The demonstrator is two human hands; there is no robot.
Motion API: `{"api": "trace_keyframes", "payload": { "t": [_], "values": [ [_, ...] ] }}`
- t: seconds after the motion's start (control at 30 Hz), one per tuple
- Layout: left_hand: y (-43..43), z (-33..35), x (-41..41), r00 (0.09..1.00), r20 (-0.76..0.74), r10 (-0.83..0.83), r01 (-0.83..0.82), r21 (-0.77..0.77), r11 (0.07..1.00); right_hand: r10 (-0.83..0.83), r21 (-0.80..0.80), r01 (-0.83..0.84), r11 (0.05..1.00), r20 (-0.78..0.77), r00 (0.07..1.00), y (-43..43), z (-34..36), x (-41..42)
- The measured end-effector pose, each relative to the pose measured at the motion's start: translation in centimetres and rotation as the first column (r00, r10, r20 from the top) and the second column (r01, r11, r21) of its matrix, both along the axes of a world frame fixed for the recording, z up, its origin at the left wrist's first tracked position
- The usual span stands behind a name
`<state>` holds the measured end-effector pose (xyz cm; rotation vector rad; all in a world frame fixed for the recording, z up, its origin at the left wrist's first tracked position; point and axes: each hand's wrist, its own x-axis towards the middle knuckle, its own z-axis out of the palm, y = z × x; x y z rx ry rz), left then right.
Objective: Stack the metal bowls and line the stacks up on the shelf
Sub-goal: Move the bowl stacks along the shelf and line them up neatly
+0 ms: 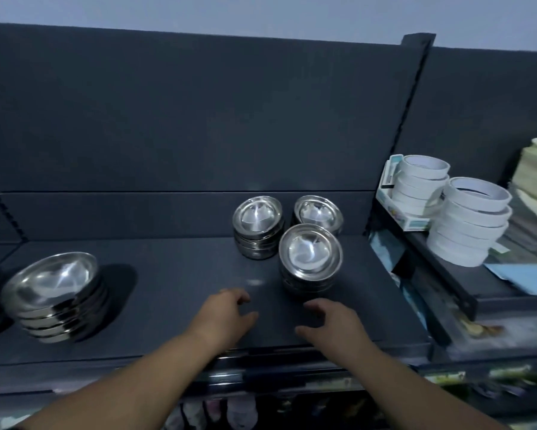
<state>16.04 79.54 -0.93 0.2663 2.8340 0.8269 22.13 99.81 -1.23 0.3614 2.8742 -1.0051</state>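
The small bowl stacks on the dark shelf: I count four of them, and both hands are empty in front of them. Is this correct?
Not quite. The head view shows three small stacks, not four: the back left stack, the back right stack and the front stack. The left hand and the right hand are indeed empty in front of them.

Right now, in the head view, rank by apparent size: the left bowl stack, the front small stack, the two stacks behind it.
1. left bowl stack, clearly largest.
2. front small stack, but nearer the camera, so unsure.
3. back-left stack and back-right stack: alike; the right one is partly hidden.
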Motion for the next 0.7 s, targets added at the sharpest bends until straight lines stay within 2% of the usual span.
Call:
{"api": "trace_keyframes", "payload": {
  "t": [0.1, 0.17, 0.23, 0.33, 0.47, 0.57, 0.7],
  "values": [
    [2.2, 0.1, -0.6, 0.998, 0.003, 0.060, -0.060, 0.077, 0.995, -0.038, 0.019, 0.038, 0.999, -0.001, 0.999, 2.8, -0.2, 0.1],
    [3.4, 0.2, -1.3, 0.991, 0.046, 0.128, -0.134, 0.198, 0.971, -0.089, -0.015, 0.089, 0.996, -0.022, 0.996, 4.2, -0.3, -0.3],
    [4.4, 0.4, -1.9, 0.977, 0.132, 0.167, -0.204, 0.365, 0.908, -0.155, -0.071, 0.152, 0.986, -0.044, 0.987, 5.2, -0.1, -1.1],
    [5.8, 0.5, -2.9, 0.963, 0.251, 0.098, -0.224, 0.541, 0.811, -0.255, -0.181, 0.239, 0.954, -0.069, 0.964, 6.3, 0.2, -2.7],
    [7.3, 0.5, -4.0, 0.919, 0.392, 0.039, -0.296, 0.623, 0.724, -0.356, -0.431, 0.309, 0.848, -0.030, 0.934, 6.3, 0.8, -4.5],
    [8.0, 0.3, -4.0, 0.883, 0.469, -0.018, -0.345, 0.674, 0.653, -0.328, -0.606, 0.292, 0.740, 0.053, 0.943, 6.0, 0.6, -5.2],
    [8.2, -0.2, -3.6, 0.866, 0.492, -0.091, -0.354, 0.731, 0.583, -0.303, -0.678, 0.265, 0.686, 0.066, 0.951, 5.5, -0.2, -5.7]
  ]
}}
